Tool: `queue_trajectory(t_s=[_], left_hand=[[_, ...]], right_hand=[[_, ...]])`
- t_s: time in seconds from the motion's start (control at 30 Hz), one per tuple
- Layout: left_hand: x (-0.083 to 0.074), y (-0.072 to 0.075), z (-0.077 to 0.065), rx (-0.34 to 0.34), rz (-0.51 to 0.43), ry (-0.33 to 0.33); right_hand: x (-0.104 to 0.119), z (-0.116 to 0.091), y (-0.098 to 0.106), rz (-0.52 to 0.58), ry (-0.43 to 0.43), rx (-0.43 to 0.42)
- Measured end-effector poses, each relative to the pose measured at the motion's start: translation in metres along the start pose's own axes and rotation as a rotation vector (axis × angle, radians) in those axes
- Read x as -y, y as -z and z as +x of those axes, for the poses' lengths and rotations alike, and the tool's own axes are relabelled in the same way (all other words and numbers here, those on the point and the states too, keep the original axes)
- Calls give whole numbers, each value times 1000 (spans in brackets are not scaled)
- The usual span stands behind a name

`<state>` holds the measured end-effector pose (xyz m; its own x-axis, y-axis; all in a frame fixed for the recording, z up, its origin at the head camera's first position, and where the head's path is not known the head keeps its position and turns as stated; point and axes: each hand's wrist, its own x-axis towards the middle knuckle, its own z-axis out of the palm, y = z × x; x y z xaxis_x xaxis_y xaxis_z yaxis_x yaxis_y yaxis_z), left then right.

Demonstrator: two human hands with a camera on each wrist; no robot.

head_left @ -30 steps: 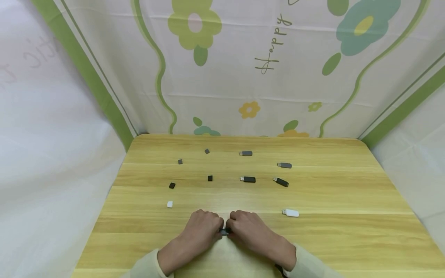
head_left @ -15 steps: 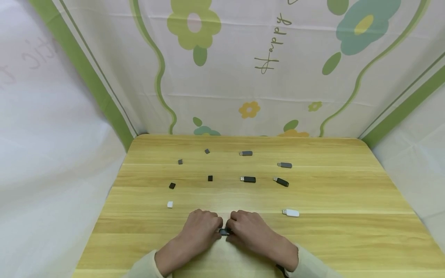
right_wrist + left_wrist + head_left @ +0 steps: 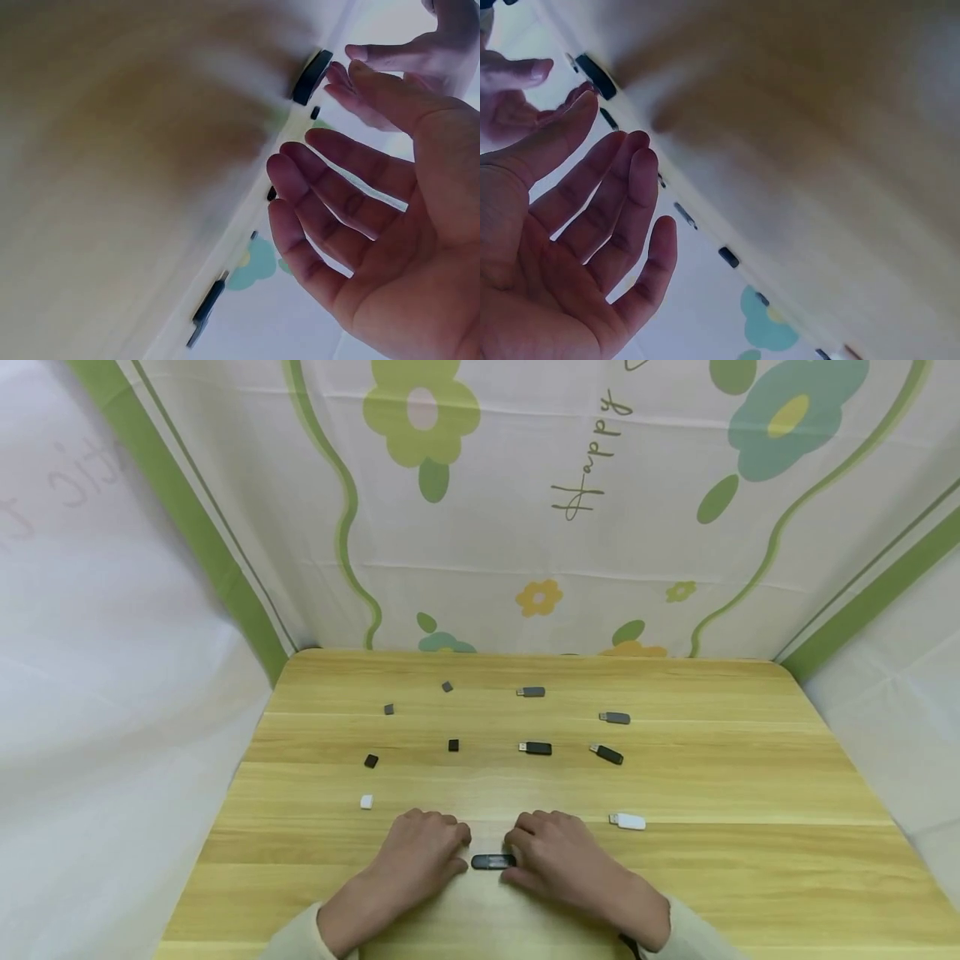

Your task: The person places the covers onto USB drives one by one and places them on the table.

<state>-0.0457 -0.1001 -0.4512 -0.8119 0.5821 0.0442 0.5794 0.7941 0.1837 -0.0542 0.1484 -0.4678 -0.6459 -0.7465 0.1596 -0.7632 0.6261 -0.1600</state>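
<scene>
A dark capped USB flash drive (image 3: 491, 862) lies on the wooden table between the two hands, its long side running left to right. Just off its left end is my left hand (image 3: 422, 856), fingers loosely bent and holding nothing. My right hand (image 3: 558, 860) is at the drive's other end, thumb and fingers spread around it and partly covering that tip. In the right wrist view, the right fingers (image 3: 326, 244) are relaxed with nothing pinched between them, and the flash drive (image 3: 312, 78) rests on the tabletop past the thumb.
Left of centre lie a white cap (image 3: 367, 802), black caps (image 3: 371, 761) and grey caps (image 3: 389, 709). To the right are a white uncapped flash drive (image 3: 627, 821), black ones (image 3: 536, 748) and grey ones (image 3: 615, 717). A patterned curtain (image 3: 480, 527) hangs behind the table.
Both hands held the dark flash drive between them earlier. They have let go and drawn apart, left hand to the left and right hand to the right, leaving it on the table.
</scene>
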Motion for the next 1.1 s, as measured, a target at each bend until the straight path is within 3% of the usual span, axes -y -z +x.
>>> queue_trajectory(t_s=[0.23,0.63,0.87,1.1], left_hand=[[12,9,-3,-22,-24,70],[40,23,-16,-68,-64,242],[57,29,-27,-136,-34,284],[72,34,-35,-156,17,311]], right_hand=[[-16,-15,7,-35,-50,-12],[-47,-42,20,-90,-109,-118],[-64,-58,25,-136,-149,-171],[-77,-66,28,-134,-170,-140]])
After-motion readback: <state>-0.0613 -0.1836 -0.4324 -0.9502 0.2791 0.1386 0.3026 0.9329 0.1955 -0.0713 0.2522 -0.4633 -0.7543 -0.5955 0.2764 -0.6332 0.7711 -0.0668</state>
